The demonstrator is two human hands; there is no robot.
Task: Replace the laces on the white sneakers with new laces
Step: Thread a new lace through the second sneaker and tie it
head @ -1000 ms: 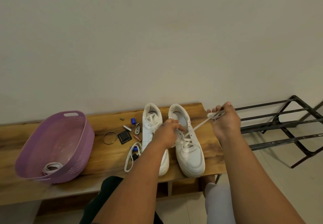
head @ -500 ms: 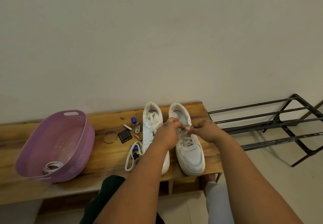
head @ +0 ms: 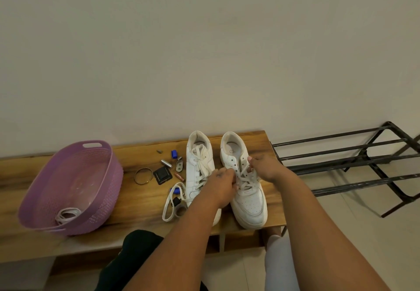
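Observation:
Two white sneakers stand side by side on the wooden bench (head: 141,199), toes toward me. The left sneaker (head: 197,159) is laced and its lace ends lie loose on the tongue. The right sneaker (head: 248,199) is laced only over its lower eyelets. My left hand (head: 219,187) pinches the lace (head: 244,180) at the left row of eyelets. My right hand (head: 264,169) pinches the same lace at the right row, fingertips at the eyelets. A loose white lace (head: 170,202) lies in a loop left of the sneakers.
A purple plastic basket (head: 95,190) sits at the bench's left end with a coiled white lace (head: 67,214) inside. Small items lie between basket and shoes: a bangle (head: 143,176), a black square piece (head: 162,175), blue caps, a metal cylinder. A black metal rack (head: 345,161) stands right.
My right hand, which had pulled the lace out to the right a second ago, has come back to the right sneaker's eyelets. My left hand has stayed at the laces.

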